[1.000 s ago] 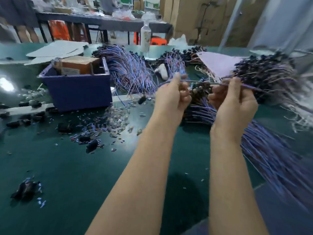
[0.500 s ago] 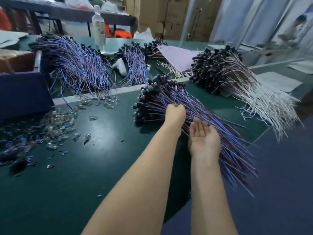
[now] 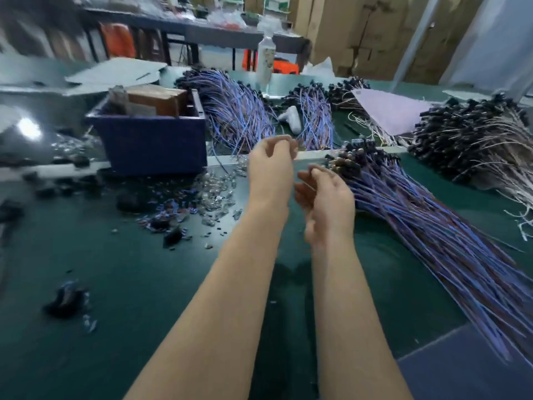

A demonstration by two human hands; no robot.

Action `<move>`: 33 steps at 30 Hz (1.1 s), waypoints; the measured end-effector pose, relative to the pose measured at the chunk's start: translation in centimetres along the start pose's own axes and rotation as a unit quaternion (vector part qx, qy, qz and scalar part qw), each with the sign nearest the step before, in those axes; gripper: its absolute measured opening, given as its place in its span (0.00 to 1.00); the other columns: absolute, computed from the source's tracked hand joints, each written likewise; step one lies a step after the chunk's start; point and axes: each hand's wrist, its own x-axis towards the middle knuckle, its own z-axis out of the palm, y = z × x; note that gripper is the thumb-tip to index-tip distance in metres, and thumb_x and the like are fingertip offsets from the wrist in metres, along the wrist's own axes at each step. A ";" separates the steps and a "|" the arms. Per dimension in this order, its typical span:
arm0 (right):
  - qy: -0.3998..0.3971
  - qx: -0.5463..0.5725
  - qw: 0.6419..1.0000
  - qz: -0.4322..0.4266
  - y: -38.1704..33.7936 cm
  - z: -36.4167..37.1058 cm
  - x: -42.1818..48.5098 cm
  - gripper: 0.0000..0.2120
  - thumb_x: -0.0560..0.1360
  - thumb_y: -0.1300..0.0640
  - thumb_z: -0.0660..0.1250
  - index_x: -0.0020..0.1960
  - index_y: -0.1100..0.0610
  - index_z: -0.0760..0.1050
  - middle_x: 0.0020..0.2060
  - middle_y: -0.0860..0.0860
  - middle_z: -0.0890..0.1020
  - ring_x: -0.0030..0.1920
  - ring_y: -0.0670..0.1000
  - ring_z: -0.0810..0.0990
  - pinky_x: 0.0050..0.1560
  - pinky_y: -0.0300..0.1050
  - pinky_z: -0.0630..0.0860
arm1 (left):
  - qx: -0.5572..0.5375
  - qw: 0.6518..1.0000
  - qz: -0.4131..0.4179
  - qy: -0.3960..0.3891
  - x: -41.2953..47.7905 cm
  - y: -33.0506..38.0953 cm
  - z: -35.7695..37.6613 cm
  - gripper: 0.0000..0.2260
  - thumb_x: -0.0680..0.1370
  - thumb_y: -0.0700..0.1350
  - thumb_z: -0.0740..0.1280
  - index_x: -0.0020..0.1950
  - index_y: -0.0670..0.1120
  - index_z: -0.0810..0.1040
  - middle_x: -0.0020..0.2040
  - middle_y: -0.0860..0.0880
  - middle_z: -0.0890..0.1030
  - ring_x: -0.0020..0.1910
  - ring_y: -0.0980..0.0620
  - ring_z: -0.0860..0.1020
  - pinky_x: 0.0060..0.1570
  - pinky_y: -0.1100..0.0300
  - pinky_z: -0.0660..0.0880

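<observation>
My left hand (image 3: 271,168) is raised over the green table (image 3: 144,284), its back toward me. Its fingertips are curled together near the thumb. Motion blur hides whether they pinch anything. Just to its right and slightly lower is my right hand (image 3: 326,203), palm turned left, with its fingers loosely bent and nothing visible in it. A long bundle of blue and purple wires with black end caps (image 3: 418,226) lies right of my right hand and fans out toward the table's near right edge.
A dark blue bin (image 3: 150,142) holding a cardboard box stands at left centre. Small clear and black scraps (image 3: 207,194) lie in front of it. More blue wire bundles (image 3: 236,111) and a white-wire bundle (image 3: 476,145) lie behind, along with a clear bottle (image 3: 265,62).
Both hands have lifted off the wire bundle and moved up and toward the middle. The view has swung left, bringing the blue bin back in.
</observation>
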 end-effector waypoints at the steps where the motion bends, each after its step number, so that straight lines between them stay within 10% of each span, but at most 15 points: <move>1: -0.048 -0.038 0.998 0.004 0.9 1.7 -0.8 0.10 0.79 0.65 0.59 0.43 0.56 0.74 0.32 0.50 0.80 0.29 0.45 0.76 0.30 0.35 0.74 | -0.003 0.999 0.023 0.045 0.2 1.1 -2.0 0.10 0.79 0.37 0.58 0.43 0.48 0.74 0.40 0.51 0.78 0.39 0.56 0.75 0.44 0.62 0.73; 9: -0.334 -0.367 0.865 -0.078 9.1 14.3 -8.2 0.08 0.75 0.60 0.65 0.50 0.57 0.81 0.45 0.55 0.84 0.48 0.54 0.82 0.52 0.50 0.78 | -0.082 0.936 0.097 0.329 1.1 7.2 -18.3 0.09 0.78 0.36 0.57 0.43 0.48 0.71 0.38 0.51 0.71 0.34 0.56 0.70 0.37 0.65 0.68; 18: -0.402 -0.639 0.627 -0.190 16.1 22.2 -14.7 0.13 0.78 0.58 0.59 0.60 0.57 0.75 0.58 0.57 0.77 0.60 0.60 0.73 0.56 0.51 0.70 | -0.075 0.871 0.093 0.477 0.0 10.1 -28.1 0.04 0.80 0.39 0.56 0.50 0.45 0.69 0.44 0.49 0.70 0.43 0.52 0.68 0.43 0.61 0.66; 22: -0.394 -0.629 0.647 -0.175 16.2 23.1 -15.4 0.12 0.79 0.58 0.56 0.56 0.63 0.73 0.58 0.61 0.77 0.59 0.61 0.74 0.53 0.50 0.69 | -0.132 0.882 0.005 0.452 0.2 10.0 -29.6 0.04 0.78 0.41 0.59 0.50 0.44 0.71 0.38 0.51 0.71 0.37 0.54 0.70 0.34 0.60 0.66; 26: -0.394 -0.613 0.676 -0.109 15.2 23.4 -14.9 0.09 0.76 0.60 0.62 0.37 0.59 0.66 0.52 0.62 0.80 0.53 0.61 0.77 0.43 0.45 0.66 | -0.149 0.902 -0.050 0.402 0.5 10.1 -29.9 0.05 0.78 0.43 0.60 0.44 0.45 0.71 0.40 0.51 0.71 0.39 0.52 0.70 0.46 0.52 0.70; 29: -0.391 -0.603 0.692 -0.068 14.3 23.4 -13.3 0.13 0.74 0.61 0.62 0.33 0.58 0.63 0.35 0.57 0.74 0.39 0.59 0.72 0.36 0.42 0.65 | -0.154 0.906 -0.065 0.388 1.0 9.6 -30.1 0.04 0.78 0.43 0.59 0.51 0.45 0.72 0.48 0.50 0.73 0.52 0.48 0.70 0.56 0.49 0.69; 33: -0.383 -0.539 0.750 -0.024 12.5 22.3 -10.2 0.11 0.75 0.58 0.61 0.35 0.60 0.68 0.29 0.54 0.70 0.30 0.52 0.65 0.31 0.41 0.63 | -0.139 0.888 -0.025 0.437 1.4 9.2 -30.2 0.09 0.79 0.42 0.58 0.56 0.44 0.74 0.39 0.52 0.70 0.45 0.51 0.68 0.53 0.54 0.66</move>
